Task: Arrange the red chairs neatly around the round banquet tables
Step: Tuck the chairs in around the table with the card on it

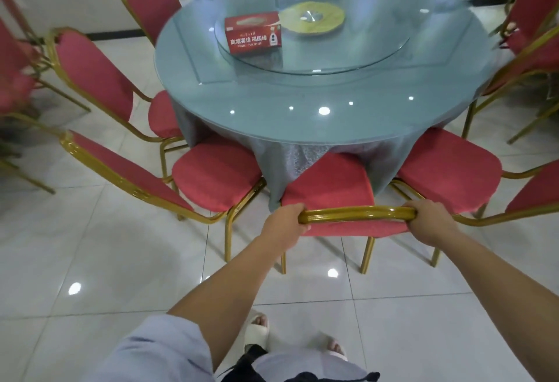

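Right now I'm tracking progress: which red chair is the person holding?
The middle chair nearest the camera: left hand and right hand grip its gold backrest rail; its neighbours are untouched.

View: single head camera, wide-angle, worn by the person.
Facing: forward and down across the desk [302,115].
Nearness: close above the desk's near edge, floor [90,260] below.

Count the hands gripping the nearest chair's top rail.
2. The left hand grips the left end of the held chair's gold top rail, the right hand its right end. Both show fully.
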